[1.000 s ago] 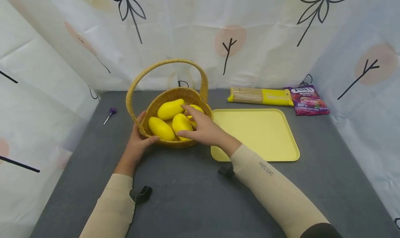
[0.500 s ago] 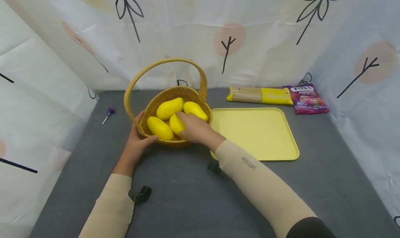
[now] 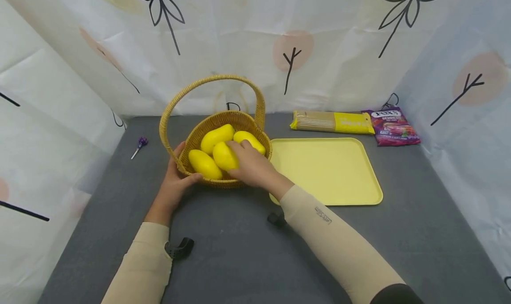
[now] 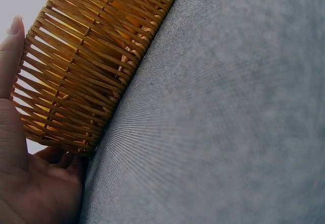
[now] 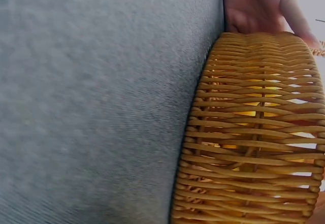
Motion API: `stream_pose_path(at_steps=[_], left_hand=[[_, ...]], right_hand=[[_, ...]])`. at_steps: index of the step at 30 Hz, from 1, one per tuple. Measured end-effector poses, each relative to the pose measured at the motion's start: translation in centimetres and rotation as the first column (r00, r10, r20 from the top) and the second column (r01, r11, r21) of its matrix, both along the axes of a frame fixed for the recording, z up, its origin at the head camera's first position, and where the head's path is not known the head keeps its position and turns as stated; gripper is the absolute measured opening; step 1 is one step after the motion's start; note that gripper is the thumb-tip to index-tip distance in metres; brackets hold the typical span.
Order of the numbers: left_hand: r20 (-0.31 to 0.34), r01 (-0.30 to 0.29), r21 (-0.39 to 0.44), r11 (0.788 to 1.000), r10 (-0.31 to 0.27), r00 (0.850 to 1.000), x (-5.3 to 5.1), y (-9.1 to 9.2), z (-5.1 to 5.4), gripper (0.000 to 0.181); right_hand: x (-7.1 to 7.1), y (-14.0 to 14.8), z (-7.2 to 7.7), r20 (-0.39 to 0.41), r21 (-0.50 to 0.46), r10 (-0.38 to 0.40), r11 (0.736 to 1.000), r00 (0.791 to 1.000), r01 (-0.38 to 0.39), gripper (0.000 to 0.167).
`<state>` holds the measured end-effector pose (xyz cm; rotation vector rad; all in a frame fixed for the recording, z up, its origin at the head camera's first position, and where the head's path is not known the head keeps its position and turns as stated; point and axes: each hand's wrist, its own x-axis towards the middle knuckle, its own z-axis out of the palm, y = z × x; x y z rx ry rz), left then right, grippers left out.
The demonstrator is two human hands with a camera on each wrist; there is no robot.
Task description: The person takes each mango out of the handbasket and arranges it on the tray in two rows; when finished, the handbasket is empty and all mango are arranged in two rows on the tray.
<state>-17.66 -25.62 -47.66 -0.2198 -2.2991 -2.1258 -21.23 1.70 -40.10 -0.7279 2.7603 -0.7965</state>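
A wicker basket (image 3: pixel 227 184) with a tall arched handle holds several yellow mangoes, among them one at the back (image 3: pixel 217 137) and one at the front left (image 3: pixel 205 164). My left hand (image 3: pixel 175 184) grips the basket's left side, thumb over the rim; in the left wrist view that hand (image 4: pixel 40 183) is up against the woven wall. Reaching in over the right rim, my right hand (image 3: pixel 253 164) holds the middle mango (image 3: pixel 225 156), its fingers curled over the fruit. The wicker wall (image 5: pixel 254 132) hides the right hand's grip in the right wrist view.
To the basket's right lies a yellow tray (image 3: pixel 327 171). Behind it are a pack of noodles (image 3: pixel 333 122) and a purple candy bag (image 3: pixel 393 127). A lollipop (image 3: pixel 139 147) lies at the left on the grey table (image 3: pixel 231 250). A patterned cloth hangs behind.
My right hand has come down from over the mangoes, taken hold of the middle one and shifted it slightly up and left. The left hand stays on the basket.
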Motion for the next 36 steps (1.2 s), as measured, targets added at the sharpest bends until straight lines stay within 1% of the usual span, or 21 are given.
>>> stream_pose_path(at_steps=[2,5,8,11,14,17,20,23,25,31,36], left_hand=[[0.002,0.0,-0.01,1.0,0.0,1.0,0.0,0.0,0.0,0.1],[0.009,-0.008,-0.029,1.0,0.008,1.0,0.0,0.0,0.0,0.099],[0.014,-0.011,-0.031,0.999,0.012,1.0,0.0,0.0,0.1,0.099],[0.017,-0.011,-0.024,1.0,0.012,1.0,0.1,0.0,-0.1,0.098],[0.02,-0.011,-0.017,1.0,0.011,1.0,0.1,0.0,-0.1,0.098],[0.022,-0.01,-0.013,1.0,0.011,1.0,0.1,0.0,-0.1,0.098],[0.024,-0.008,-0.008,1.0,0.008,1.0,0.2,0.0,0.0,0.099],[0.028,-0.008,-0.004,1.0,0.008,1.0,0.1,0.1,0.1,0.098],[0.027,-0.011,-0.005,1.0,0.011,1.0,0.2,0.2,0.2,0.098],[0.02,-0.012,-0.012,1.0,0.012,1.0,0.2,0.2,0.3,0.099],[0.009,-0.004,0.007,1.0,0.004,1.0,0.1,0.2,0.0,0.098]], right_hand=[[0.2,0.3,-0.1,-0.02,-0.062,0.004,0.998,1.0,-0.005,0.083],[0.4,0.8,-0.4,-0.044,-0.164,0.015,0.986,0.999,-0.022,0.083],[0.4,1.4,-0.6,-0.051,-0.249,0.032,0.968,0.998,-0.044,0.082],[0.4,1.8,-0.8,-0.057,-0.333,0.05,0.941,0.997,-0.066,0.082],[0.5,2.2,-1.0,-0.063,-0.427,0.059,0.901,0.996,-0.08,0.081],[0.8,2.7,-1.1,-0.06,-0.523,0.057,0.849,0.997,-0.08,0.08],[1.3,3.5,-1.2,-0.046,-0.612,0.042,0.789,0.998,-0.061,0.08],[1.8,4.4,-1.0,-0.032,-0.669,0.014,0.743,0.999,-0.032,0.079],[2.0,5.0,-0.9,-0.031,-0.679,-0.009,0.734,0.999,-0.015,0.08],[2.2,7.2,-0.8,-0.014,-0.68,-0.102,0.73,0.995,0.066,0.081],[2.2,9.2,-1.4,0.03,-0.688,-0.165,0.712,0.986,0.141,0.079]])
